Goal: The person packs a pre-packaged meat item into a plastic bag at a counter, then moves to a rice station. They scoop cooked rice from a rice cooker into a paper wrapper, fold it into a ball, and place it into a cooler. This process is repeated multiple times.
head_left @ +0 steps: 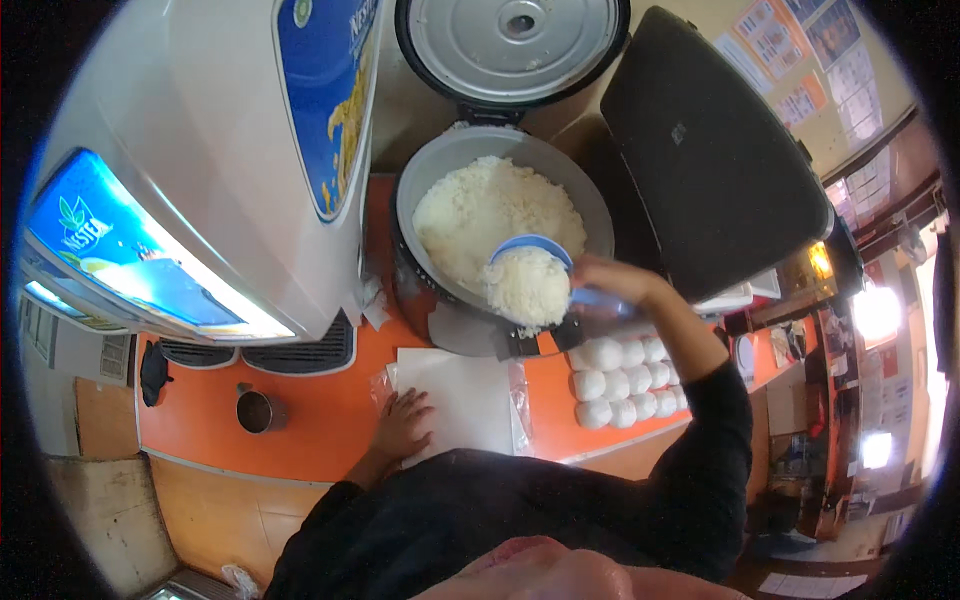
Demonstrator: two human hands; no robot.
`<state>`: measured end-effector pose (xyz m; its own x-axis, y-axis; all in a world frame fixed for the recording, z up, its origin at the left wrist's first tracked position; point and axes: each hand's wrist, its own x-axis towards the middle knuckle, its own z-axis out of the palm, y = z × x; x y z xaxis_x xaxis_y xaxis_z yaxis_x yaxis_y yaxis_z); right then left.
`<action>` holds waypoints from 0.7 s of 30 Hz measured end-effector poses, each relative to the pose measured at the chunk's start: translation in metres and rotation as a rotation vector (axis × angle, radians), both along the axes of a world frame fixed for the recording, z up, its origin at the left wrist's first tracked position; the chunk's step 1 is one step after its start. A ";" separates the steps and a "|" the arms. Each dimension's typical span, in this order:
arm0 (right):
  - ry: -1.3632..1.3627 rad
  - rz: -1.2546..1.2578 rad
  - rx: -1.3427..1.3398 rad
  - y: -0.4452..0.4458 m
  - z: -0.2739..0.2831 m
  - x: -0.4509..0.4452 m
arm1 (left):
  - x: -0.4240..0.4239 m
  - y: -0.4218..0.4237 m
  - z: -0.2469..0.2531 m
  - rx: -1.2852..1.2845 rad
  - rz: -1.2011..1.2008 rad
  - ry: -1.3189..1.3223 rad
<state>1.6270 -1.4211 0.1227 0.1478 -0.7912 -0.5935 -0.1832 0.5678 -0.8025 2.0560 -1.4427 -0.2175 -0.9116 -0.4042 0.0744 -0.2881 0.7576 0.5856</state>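
My right hand (pixel 611 279) grips the handle of a blue plastic scoop (pixel 534 242), heaped with white rice. The scoop is over the front rim of a large rice cooker pot (pixel 429 169), which holds a big mound of cooked rice (pixel 480 202). Some grains hang at the scoop's lower edge. My left hand (pixel 405 427) lies with fingers spread on the left edge of a stack of white paper sheets (pixel 469 394). Clear plastic (pixel 519 401) shows at the stack's sides. Right of it sit several white wrapped bundles (pixel 615 384) in rows, partly hidden by my right arm.
The cooker's lid (pixel 517 49) stands raised behind the pot. A drink dispenser (pixel 225 135) rises at the left, with drip trays (pixel 300 352) below. A metal mug (pixel 259 412) stands on the orange counter (pixel 330 420). A large dark panel (pixel 712 157) is at the right.
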 end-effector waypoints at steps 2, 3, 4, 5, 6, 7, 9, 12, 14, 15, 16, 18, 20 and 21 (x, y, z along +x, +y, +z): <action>-0.109 -0.049 0.078 0.041 -0.002 0.028 | 0.002 -0.004 -0.003 0.035 0.009 -0.006; -0.153 -0.085 0.132 0.065 -0.005 0.048 | 0.002 -0.005 -0.006 0.058 0.016 -0.016; -0.186 -0.110 0.182 0.083 -0.009 0.073 | 0.006 -0.002 -0.010 0.084 0.036 -0.031; -0.217 -0.212 0.279 0.097 -0.007 0.104 | 0.007 -0.002 -0.013 0.067 0.068 -0.011; -0.199 -0.230 0.257 0.115 -0.035 0.122 | 0.004 -0.002 -0.014 0.052 0.086 0.016; -0.295 -0.255 0.236 0.129 -0.075 0.134 | 0.000 0.000 -0.013 -0.035 0.068 -0.034; -0.004 -0.294 0.143 0.139 -0.114 0.165 | -0.002 0.006 -0.009 -0.152 0.065 -0.116; 0.801 -0.177 -0.264 0.143 -0.203 0.209 | -0.011 0.011 0.001 -0.245 0.104 -0.224; 1.145 -0.043 -0.389 0.144 -0.255 0.234 | -0.010 0.013 0.005 -0.241 0.099 -0.269; 1.193 0.045 -0.346 0.144 -0.282 0.242 | -0.009 0.014 0.006 -0.239 0.096 -0.292; 1.239 0.130 -0.295 0.146 -0.296 0.248 | -0.008 0.015 0.003 -0.230 0.099 -0.291; 1.169 0.114 -0.289 0.143 -0.295 0.252 | -0.008 0.014 0.000 -0.221 0.110 -0.287; 1.141 0.104 -0.299 0.138 -0.297 0.251 | -0.012 0.016 0.003 -0.253 0.116 -0.347; 1.149 0.104 -0.311 0.136 -0.299 0.247 | -0.013 0.019 0.004 -0.266 0.115 -0.376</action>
<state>1.8736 -1.2855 -0.1766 -0.2724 -0.9399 -0.2059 -0.9173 0.3183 -0.2395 2.0433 -1.4234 -0.2136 -0.8455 -0.5158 -0.1378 -0.5339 0.8178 0.2147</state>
